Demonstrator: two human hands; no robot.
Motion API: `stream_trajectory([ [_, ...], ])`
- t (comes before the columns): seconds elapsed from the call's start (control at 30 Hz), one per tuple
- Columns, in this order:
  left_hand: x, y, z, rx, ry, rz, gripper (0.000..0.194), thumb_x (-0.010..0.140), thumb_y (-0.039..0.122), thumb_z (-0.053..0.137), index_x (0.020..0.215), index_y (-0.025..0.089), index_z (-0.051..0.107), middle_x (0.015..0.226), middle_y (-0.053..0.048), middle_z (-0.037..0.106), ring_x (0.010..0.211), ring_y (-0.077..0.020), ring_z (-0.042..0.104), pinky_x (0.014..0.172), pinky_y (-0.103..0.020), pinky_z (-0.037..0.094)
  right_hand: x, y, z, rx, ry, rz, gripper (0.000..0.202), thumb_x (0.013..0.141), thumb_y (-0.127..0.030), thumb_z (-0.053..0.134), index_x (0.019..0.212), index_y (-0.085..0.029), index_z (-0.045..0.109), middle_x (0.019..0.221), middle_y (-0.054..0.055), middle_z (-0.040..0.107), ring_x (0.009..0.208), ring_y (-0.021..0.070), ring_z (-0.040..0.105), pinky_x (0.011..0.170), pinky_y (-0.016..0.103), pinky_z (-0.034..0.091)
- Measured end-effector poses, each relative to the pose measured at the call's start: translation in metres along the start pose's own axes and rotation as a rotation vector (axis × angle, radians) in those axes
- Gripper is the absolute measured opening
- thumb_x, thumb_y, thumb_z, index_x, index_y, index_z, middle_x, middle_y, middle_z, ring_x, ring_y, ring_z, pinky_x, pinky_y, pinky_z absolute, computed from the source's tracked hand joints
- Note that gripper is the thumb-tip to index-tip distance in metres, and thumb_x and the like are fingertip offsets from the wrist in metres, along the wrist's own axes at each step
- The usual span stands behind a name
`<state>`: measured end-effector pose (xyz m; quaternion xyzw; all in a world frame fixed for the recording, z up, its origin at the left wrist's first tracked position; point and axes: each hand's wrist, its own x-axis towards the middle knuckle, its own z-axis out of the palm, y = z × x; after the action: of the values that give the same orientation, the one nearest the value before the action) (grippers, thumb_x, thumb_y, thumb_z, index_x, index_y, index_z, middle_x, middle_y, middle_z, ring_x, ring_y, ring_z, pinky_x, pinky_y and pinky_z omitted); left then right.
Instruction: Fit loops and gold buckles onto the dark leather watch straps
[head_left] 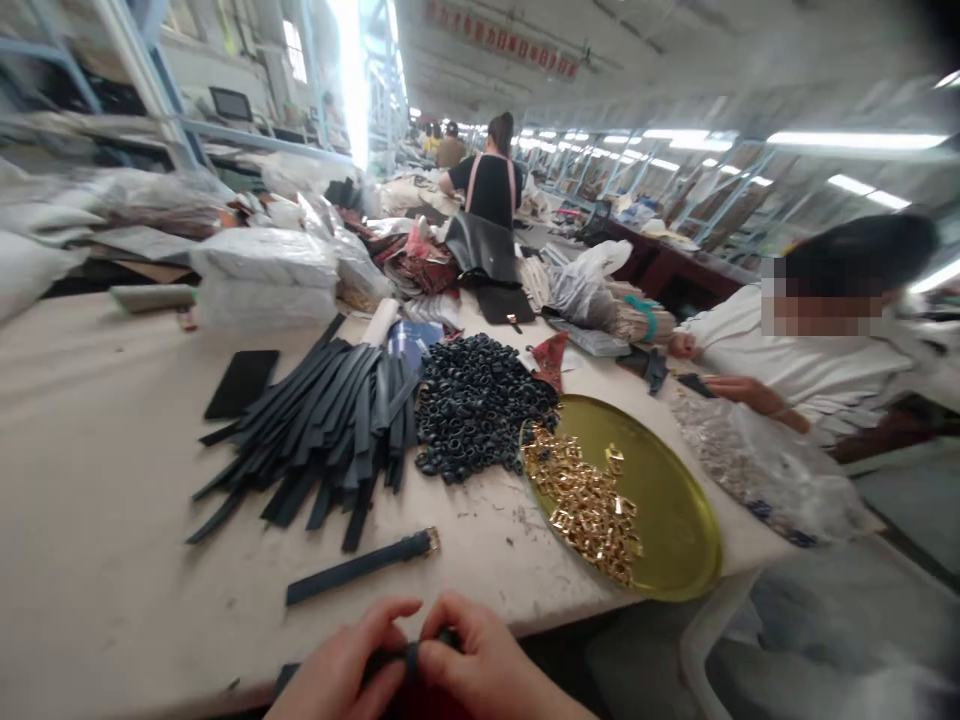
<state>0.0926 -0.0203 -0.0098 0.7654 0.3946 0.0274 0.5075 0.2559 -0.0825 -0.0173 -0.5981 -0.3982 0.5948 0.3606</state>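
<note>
Low in the head view, at the table's near edge, my left hand [345, 655] and my right hand [476, 650] are close together. Both have their fingers closed on a dark strap [411, 660], mostly hidden by the hands. Just beyond them lies a dark strap with a gold buckle [360, 566] at its right end. Farther off is a fanned pile of dark straps [322, 430]. Beside that pile is a heap of small dark loops [484, 400]. Gold buckles [589, 505] fill the left part of a round gold-coloured tray [667, 500].
A black phone-like slab [242, 384] lies left of the straps on the pale table [97, 480]. Plastic-wrapped stacks [262, 275] and a black leather piece [484, 250] stand behind. At right, a person in white [795, 350] sits near a clear plastic bag [765, 470].
</note>
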Motion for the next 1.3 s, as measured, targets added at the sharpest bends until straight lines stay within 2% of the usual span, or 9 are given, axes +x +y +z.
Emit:
stream_trajectory([
  [0.07, -0.008, 0.009, -0.006, -0.091, -0.027, -0.055, 0.045, 0.069, 0.018, 0.048, 0.114, 0.023, 0.049, 0.091, 0.001, 0.065, 0.085, -0.0162, 0.057, 0.077, -0.024, 0.043, 0.0, -0.001, 0.006, -0.029, 0.022, -0.058, 0.013, 0.072, -0.029, 0.054, 0.065, -0.018, 0.049, 0.055, -0.007, 0.043, 0.055, 0.0094, 0.041, 0.054, 0.022, 0.032],
  [0.23, -0.023, 0.015, -0.01, -0.223, 0.031, -0.077, 0.027, 0.069, 0.02, 0.052, 0.096, 0.018, 0.058, 0.088, 0.0, 0.064, 0.082, -0.0148, 0.057, 0.072, -0.022, 0.041, -0.006, 0.002, 0.015, -0.221, 0.075, -0.179, 0.013, 0.076, -0.031, 0.051, 0.075, -0.019, 0.048, 0.066, -0.003, 0.049, 0.064, 0.0131, 0.046, 0.06, 0.025, 0.035],
  [0.37, -0.037, 0.017, -0.008, -0.197, 0.055, -0.108, 0.023, 0.067, 0.02, 0.055, 0.089, 0.017, 0.06, 0.081, 0.001, 0.063, 0.076, -0.0147, 0.056, 0.064, -0.021, 0.04, -0.02, 0.005, 0.02, -0.224, 0.039, -0.209, 0.008, 0.08, -0.029, 0.045, 0.08, -0.02, 0.046, 0.067, -0.004, 0.047, 0.063, 0.0125, 0.047, 0.059, 0.024, 0.037],
  [0.5, -0.05, 0.019, -0.005, -0.19, 0.051, -0.078, 0.019, 0.069, 0.023, 0.055, 0.086, 0.018, 0.062, 0.077, 0.002, 0.064, 0.072, -0.0138, 0.056, 0.061, -0.021, 0.038, -0.032, 0.007, 0.025, -0.255, 0.0, -0.189, 0.007, 0.082, -0.027, 0.042, 0.08, -0.021, 0.045, 0.063, -0.005, 0.048, 0.06, 0.0121, 0.047, 0.057, 0.023, 0.037],
  [0.73, -0.069, 0.015, 0.005, -0.077, 0.058, -0.009, 0.02, 0.072, 0.021, 0.052, 0.086, 0.022, 0.065, 0.084, 0.001, 0.067, 0.08, -0.0151, 0.057, 0.069, -0.022, 0.039, -0.055, 0.0, 0.033, -0.593, -0.061, -0.38, 0.011, 0.081, -0.015, 0.041, 0.077, -0.02, 0.05, 0.07, -0.001, 0.053, 0.065, 0.0134, 0.048, 0.06, 0.025, 0.036],
  [0.87, -0.077, 0.016, 0.002, -0.021, 0.044, 0.047, 0.022, 0.074, 0.02, 0.049, 0.088, 0.022, 0.064, 0.085, 0.001, 0.066, 0.08, -0.0154, 0.057, 0.069, -0.022, 0.039, -0.057, 0.005, 0.037, -0.51, -0.028, -0.306, 0.005, 0.081, -0.02, 0.044, 0.079, -0.02, 0.049, 0.07, -0.002, 0.053, 0.064, 0.0132, 0.048, 0.06, 0.025, 0.038],
  [1.0, -0.077, 0.013, -0.004, -0.121, -0.034, 0.095, 0.026, 0.075, 0.018, 0.043, 0.092, 0.021, 0.063, 0.083, 0.001, 0.065, 0.076, -0.013, 0.056, 0.066, -0.02, 0.039, -0.052, 0.007, 0.038, -0.345, -0.013, -0.235, 0.009, 0.081, -0.027, 0.047, 0.084, -0.019, 0.048, 0.07, -0.002, 0.053, 0.064, 0.0126, 0.049, 0.058, 0.024, 0.039],
  [1.17, -0.061, 0.008, -0.005, -0.255, -0.059, -0.034, 0.025, 0.075, 0.024, 0.042, 0.087, 0.014, 0.061, 0.076, -0.001, 0.064, 0.065, -0.012, 0.054, 0.058, -0.02, 0.039, -0.05, 0.0, 0.038, -0.387, -0.085, -0.326, 0.01, 0.083, -0.021, 0.043, 0.091, -0.02, 0.049, 0.079, 0.001, 0.06, 0.071, 0.0142, 0.055, 0.065, 0.027, 0.042],
  [1.3, -0.051, 0.008, -0.013, -0.114, -0.147, -0.054, 0.028, 0.078, 0.027, 0.036, 0.069, 0.015, 0.059, 0.066, 0.0, 0.062, 0.061, -0.0116, 0.052, 0.059, -0.021, 0.037, -0.04, 0.007, 0.034, -0.403, -0.029, -0.332, 0.016, 0.082, -0.019, 0.043, 0.097, -0.02, 0.047, 0.086, 0.002, 0.059, 0.08, 0.0157, 0.056, 0.073, 0.029, 0.043],
])
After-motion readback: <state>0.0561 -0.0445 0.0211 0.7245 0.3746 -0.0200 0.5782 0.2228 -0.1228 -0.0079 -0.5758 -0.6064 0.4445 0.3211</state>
